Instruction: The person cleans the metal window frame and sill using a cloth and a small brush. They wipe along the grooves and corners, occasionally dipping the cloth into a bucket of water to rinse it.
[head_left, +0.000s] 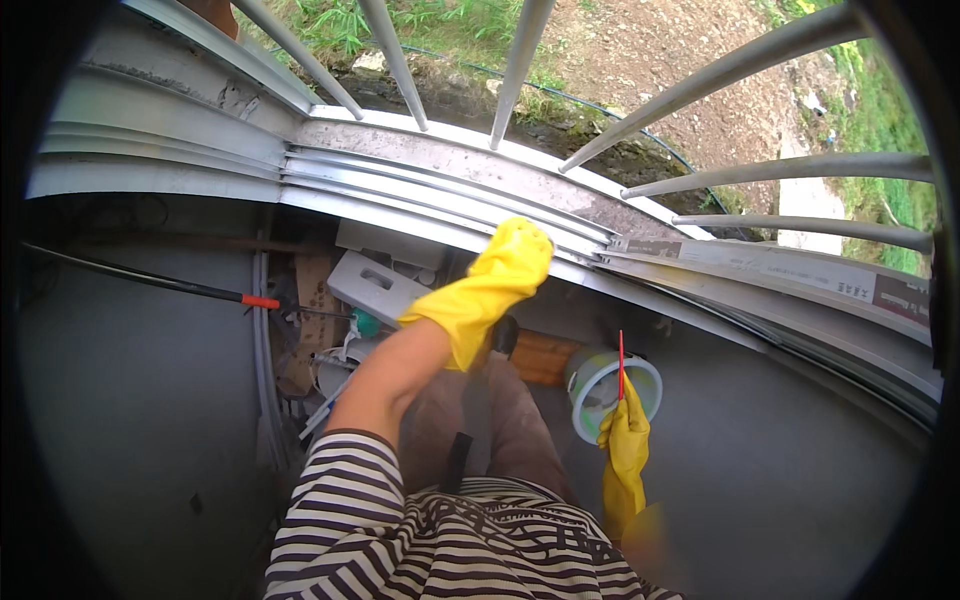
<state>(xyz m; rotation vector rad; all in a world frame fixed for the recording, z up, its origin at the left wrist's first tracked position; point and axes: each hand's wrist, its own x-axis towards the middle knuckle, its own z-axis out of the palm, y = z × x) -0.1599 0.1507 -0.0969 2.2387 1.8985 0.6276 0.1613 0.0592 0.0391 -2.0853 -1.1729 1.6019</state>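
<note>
My left hand (517, 255), in a yellow rubber glove, is bunched at the white metal window track (442, 202); whether it grips something is hidden by the glove. My right hand (626, 427), also in a yellow glove, holds a thin red tool (621, 364), seen edge-on, so its kind is unclear. Below that hand stands a round plastic bucket (579, 405) with pale residue inside. Beyond the track runs a stained sill (450, 161).
Metal bars (517, 75) stand outside the window. Low at left are a white plastic case (375, 289), boards and clutter, with a black pole with a red collar (259, 301). An orange-brown wooden piece (544, 356) lies beside the bucket.
</note>
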